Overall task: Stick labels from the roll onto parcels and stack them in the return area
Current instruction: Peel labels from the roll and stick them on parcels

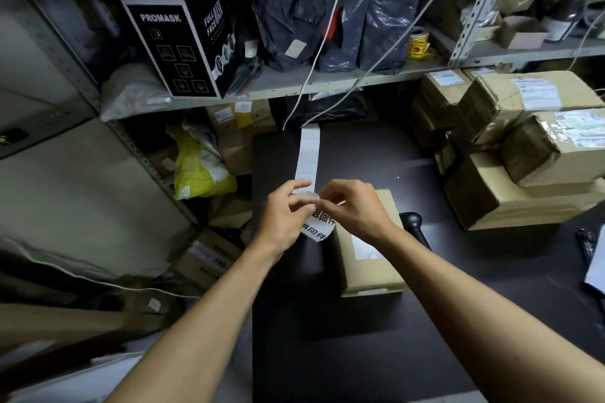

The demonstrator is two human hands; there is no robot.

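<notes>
A white strip of labels (307,154) runs from under the shelf down the dark table to my hands. My left hand (284,216) and my right hand (355,209) meet over the strip's near end, both pinching the paper, where labels with black printed characters (316,227) curl below my fingers. A brown cardboard parcel (370,258) with a pale label on top lies on the table right under my right hand. The roll itself is hidden.
Taped cardboard parcels (523,154) are stacked at the table's right. A black handle (414,222) lies beside the parcel. The metal shelf (327,82) above holds dark bags, a black mask box and a yellow sticker roll (417,42). Boxes and a yellow bag (199,170) crowd the left floor.
</notes>
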